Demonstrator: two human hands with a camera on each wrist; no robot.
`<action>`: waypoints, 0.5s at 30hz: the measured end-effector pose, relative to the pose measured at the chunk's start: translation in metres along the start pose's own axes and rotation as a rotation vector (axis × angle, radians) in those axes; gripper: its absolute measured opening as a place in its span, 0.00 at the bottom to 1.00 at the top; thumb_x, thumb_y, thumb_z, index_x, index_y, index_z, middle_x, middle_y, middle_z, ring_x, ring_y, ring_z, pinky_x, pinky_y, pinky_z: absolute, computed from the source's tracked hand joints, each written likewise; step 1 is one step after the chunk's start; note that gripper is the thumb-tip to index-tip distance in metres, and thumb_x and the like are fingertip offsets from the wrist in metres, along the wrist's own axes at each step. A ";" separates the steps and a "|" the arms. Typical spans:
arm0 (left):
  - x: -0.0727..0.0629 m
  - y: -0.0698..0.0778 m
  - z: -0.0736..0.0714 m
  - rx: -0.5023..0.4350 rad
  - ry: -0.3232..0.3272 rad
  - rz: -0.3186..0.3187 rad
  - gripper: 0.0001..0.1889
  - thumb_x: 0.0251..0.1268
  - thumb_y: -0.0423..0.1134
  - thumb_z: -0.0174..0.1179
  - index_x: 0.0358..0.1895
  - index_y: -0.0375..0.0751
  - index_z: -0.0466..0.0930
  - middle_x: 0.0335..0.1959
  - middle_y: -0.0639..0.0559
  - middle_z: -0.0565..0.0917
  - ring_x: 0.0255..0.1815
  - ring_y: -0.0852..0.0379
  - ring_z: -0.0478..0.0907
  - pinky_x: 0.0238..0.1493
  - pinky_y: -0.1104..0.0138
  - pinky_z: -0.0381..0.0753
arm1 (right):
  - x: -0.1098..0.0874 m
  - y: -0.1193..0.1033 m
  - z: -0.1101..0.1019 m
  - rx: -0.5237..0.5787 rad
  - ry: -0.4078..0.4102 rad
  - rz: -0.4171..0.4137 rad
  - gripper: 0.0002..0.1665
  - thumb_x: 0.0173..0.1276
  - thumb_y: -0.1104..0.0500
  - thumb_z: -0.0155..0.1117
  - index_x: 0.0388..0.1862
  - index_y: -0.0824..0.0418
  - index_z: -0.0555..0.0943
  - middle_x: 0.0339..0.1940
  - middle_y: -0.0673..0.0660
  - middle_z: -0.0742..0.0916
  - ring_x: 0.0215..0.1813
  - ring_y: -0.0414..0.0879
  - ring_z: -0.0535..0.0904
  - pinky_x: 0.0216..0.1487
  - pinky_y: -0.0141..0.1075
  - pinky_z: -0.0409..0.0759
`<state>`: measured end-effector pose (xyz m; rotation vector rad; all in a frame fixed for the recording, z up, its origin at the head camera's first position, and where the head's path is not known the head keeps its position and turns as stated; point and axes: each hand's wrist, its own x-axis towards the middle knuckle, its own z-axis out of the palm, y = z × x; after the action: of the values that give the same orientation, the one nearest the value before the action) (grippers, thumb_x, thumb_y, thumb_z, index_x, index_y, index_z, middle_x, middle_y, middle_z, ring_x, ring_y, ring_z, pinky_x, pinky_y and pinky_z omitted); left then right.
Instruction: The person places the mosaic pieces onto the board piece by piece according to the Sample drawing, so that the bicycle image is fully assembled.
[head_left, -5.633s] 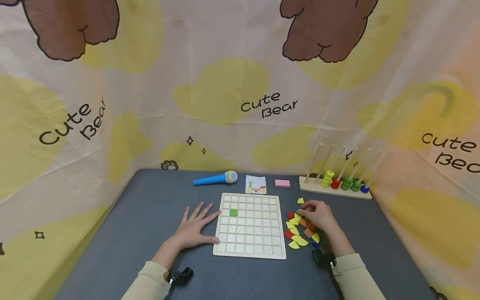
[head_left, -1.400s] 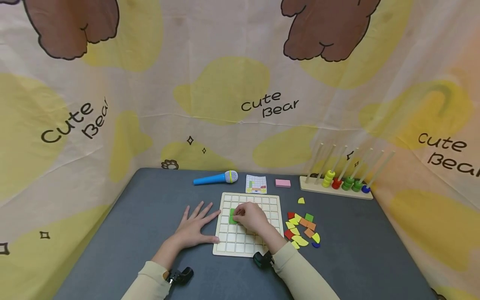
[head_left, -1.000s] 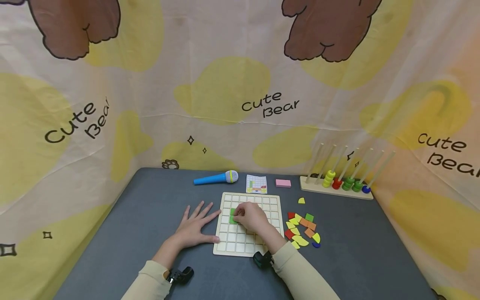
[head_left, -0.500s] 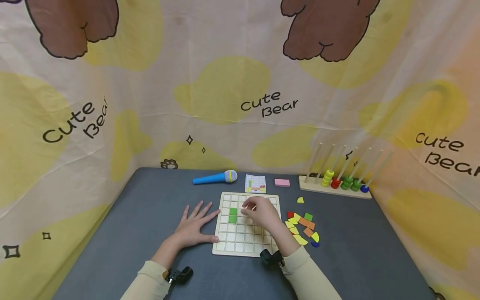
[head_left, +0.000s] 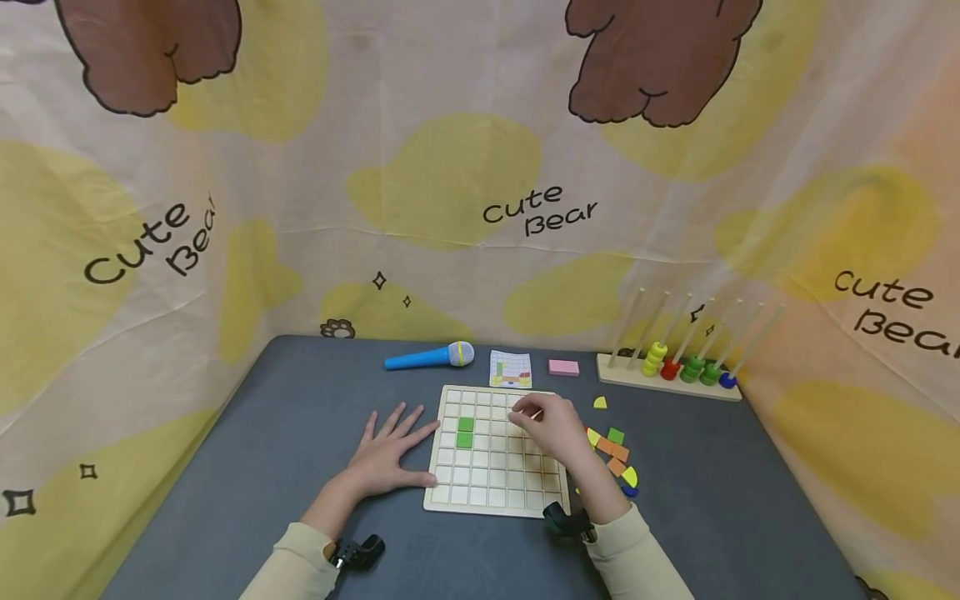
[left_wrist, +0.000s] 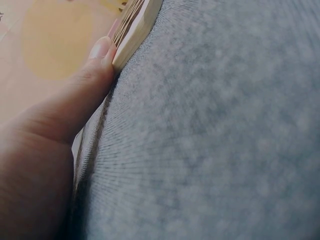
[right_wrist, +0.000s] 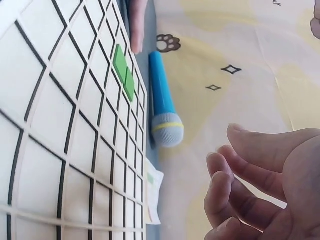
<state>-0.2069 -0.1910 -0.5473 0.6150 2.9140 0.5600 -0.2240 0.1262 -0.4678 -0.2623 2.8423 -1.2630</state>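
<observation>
A pale gridded board lies on the dark table. Two green squares sit in its left part, one directly below the other. My left hand rests flat with fingers spread, and its thumb touches the board's left edge. My right hand hovers over the board's upper right part. In the right wrist view its fingers are loosely bent, thumb apart, nothing between them. Right of the board lie loose coloured pieces, among them a green square and orange squares; the right forearm hides some.
Behind the board lie a blue toy microphone, a printed pattern card and a pink block. A bead rack with upright pegs stands at the back right. Single yellow piece lies apart, above the others.
My right hand went from the loose pieces to the board, set a green square below the first one, let go and moved right. The left hand stayed put.
</observation>
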 end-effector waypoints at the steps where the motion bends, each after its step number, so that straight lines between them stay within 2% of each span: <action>1: 0.001 0.000 0.001 0.002 0.000 0.000 0.53 0.48 0.83 0.57 0.80 0.69 0.55 0.84 0.52 0.51 0.84 0.39 0.38 0.75 0.32 0.28 | 0.000 0.002 -0.002 0.003 0.008 0.003 0.05 0.66 0.52 0.73 0.38 0.51 0.89 0.31 0.48 0.86 0.34 0.45 0.79 0.32 0.36 0.78; 15: 0.000 0.000 0.001 0.013 0.005 -0.005 0.54 0.47 0.84 0.56 0.80 0.69 0.55 0.84 0.53 0.51 0.84 0.39 0.38 0.75 0.32 0.28 | -0.003 0.028 -0.032 -0.035 0.059 0.045 0.08 0.66 0.54 0.74 0.40 0.57 0.89 0.30 0.51 0.87 0.34 0.46 0.78 0.32 0.34 0.78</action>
<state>-0.2065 -0.1902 -0.5485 0.6088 2.9257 0.5432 -0.2280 0.1681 -0.4669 -0.1630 2.9045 -1.2336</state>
